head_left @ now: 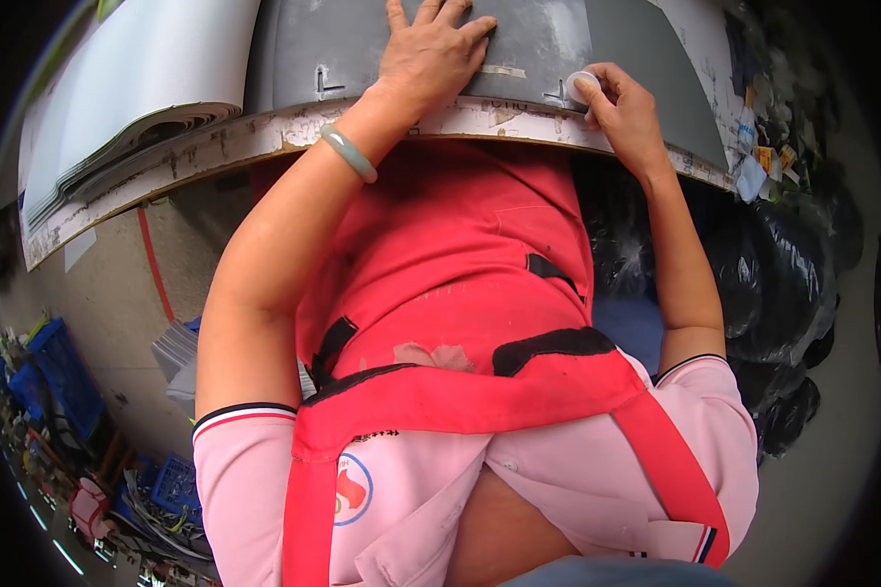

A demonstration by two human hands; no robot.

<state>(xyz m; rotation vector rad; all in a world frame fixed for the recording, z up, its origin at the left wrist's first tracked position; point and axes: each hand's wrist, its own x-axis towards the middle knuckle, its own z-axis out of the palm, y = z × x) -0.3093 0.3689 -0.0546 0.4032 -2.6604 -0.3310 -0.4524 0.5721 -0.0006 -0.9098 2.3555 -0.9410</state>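
Note:
My left hand (pixel 433 54) lies palm down on a dark grey sheet (pixel 362 49), fingers spread, holding nothing. A pale green bangle (pixel 348 154) circles that wrist. At the sheet's near right edge, my right hand (pixel 626 115) pinches a small white round disc (pixel 577 90) between thumb and fingers. The disc sits right beside an L-shaped slot (pixel 556 96) in the sheet. A similar slot (pixel 325 86) shows at the near left, and a short strip of beige tape (pixel 504 71) is stuck between them.
A thick folded stack of pale grey sheet material (pixel 162 59) lies left on the worn white tabletop (pixel 132 174). Another dark grey sheet (pixel 646 64) extends to the right. Black plastic bags (pixel 773 274) crowd the floor at right; blue crates (pixel 67 377) stand at lower left.

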